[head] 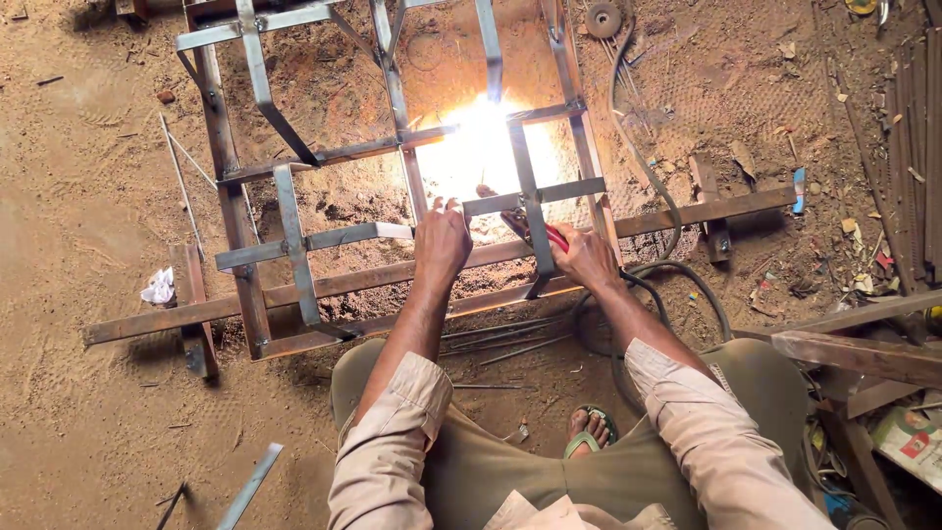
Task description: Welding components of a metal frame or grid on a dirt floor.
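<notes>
A steel frame (294, 236) of flat bars lies on the sandy ground in front of me. A bright white welding glare (481, 147) burns at a joint near its middle. My left hand (442, 240) rests on a flat bar just below the glare, fingers pressed down on the metal. My right hand (586, 257) grips a red-handled electrode holder (549, 236), whose tip points up toward the glare. A black cable (648, 186) runs from that hand around to the right.
Thin welding rods (500, 339) lie on the ground under the frame. A long steel bar (706, 209) extends right. Scrap metal and rods pile up at the right edge (913, 147). A white rag (157, 288) lies at left. My sandalled foot (589, 432) is below.
</notes>
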